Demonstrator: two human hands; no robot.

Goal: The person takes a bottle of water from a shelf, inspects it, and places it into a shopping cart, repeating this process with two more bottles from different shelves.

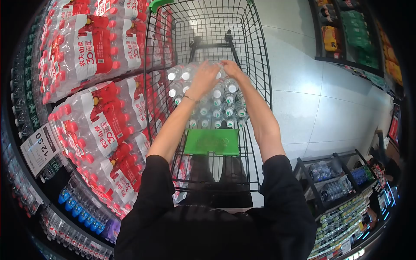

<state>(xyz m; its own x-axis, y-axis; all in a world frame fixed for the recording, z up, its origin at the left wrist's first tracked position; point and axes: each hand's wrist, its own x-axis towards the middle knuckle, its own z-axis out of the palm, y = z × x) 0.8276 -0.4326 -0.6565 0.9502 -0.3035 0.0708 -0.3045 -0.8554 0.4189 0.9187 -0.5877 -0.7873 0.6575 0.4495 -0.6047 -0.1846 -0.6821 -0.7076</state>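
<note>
A black wire shopping cart [266,82] with green trim stands in front of me. Inside it lie clear plastic bottles with white caps [217,93], packed in rows like a shrink-wrapped pack; more bottles with green-and-white marks [216,113] show below. My left hand [207,78] is over the far part of the bottle pack, its fingers blurred and partly lost against the clear plastic. Beside it, my right hand [232,69] is at the pack's far right edge, with fingers bent inward on the plastic. The undersides of both hands are hidden.
Red-capped water packs [93,52] are stacked on the left, close against the cart. A price tag [40,146] hangs on that shelf. The cart's green handle panel [211,142] is near my body. Pale floor tiles [299,99] and drink racks [336,175] are on the right.
</note>
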